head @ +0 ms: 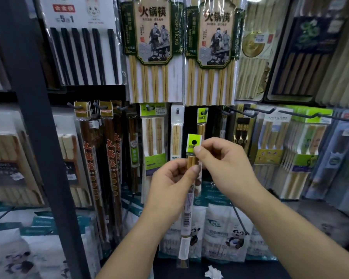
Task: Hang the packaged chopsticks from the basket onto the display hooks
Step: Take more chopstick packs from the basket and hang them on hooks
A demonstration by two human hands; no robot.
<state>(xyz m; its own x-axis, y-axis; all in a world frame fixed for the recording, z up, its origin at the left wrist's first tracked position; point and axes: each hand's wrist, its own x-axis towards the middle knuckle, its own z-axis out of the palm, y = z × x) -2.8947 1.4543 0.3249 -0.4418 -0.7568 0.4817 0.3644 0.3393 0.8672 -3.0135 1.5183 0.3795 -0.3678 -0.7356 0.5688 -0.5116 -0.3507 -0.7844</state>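
Holds the chopstick pack (186, 216) upright at frame centre, grip of the left hand (167, 184) clamped round its middle; pinches its green header card (190, 151) with the right hand (226, 164). Lies just below a matching hung pack (202, 116).

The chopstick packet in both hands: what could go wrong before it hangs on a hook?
1. The hang hole in the green tab is small and the right hand pinches just beside it, so threading it may go wrong.
2. The left hand holds the packet only near its top; the long lower end hangs free and may swing into neighbouring packets.
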